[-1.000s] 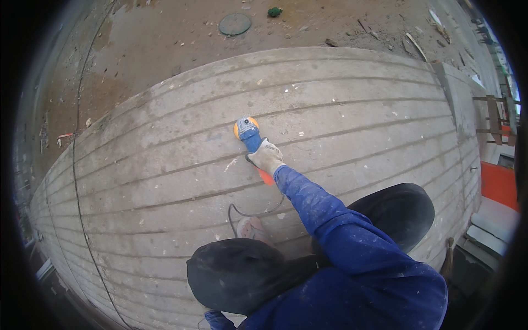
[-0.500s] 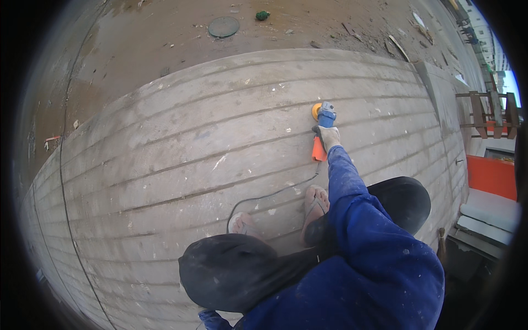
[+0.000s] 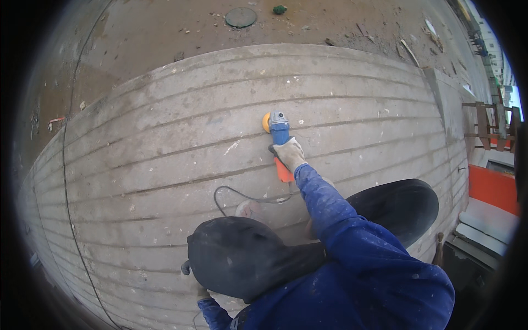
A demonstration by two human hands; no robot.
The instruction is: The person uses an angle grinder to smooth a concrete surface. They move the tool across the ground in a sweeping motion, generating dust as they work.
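Note:
My right hand (image 3: 289, 151), in a pale glove with grey fingers, grips a blue angle grinder (image 3: 279, 130) with a yellow disc (image 3: 266, 122) and an orange part (image 3: 282, 171) at its rear. The tool rests on or just above the grooved concrete surface (image 3: 165, 137), and a dark cord (image 3: 229, 188) loops back from it. My left hand (image 3: 192, 279) shows only in part at the lower left beside my knee (image 3: 236, 253); most of it is hidden, so I cannot tell what it holds.
Beyond the slab edge lies muddy ground (image 3: 165, 33) with a round cover (image 3: 240, 17), a green clump (image 3: 279, 10) and scraps. A long cable (image 3: 65, 165) crosses the left. At right are wooden frames (image 3: 489, 124), an orange panel (image 3: 489, 187) and a brush-like bundle (image 3: 439, 247).
The grinder in my right hand moved right, then back left to between those two positions, and stands more upright than at first. My left hand has risen into partial view beside the knee.

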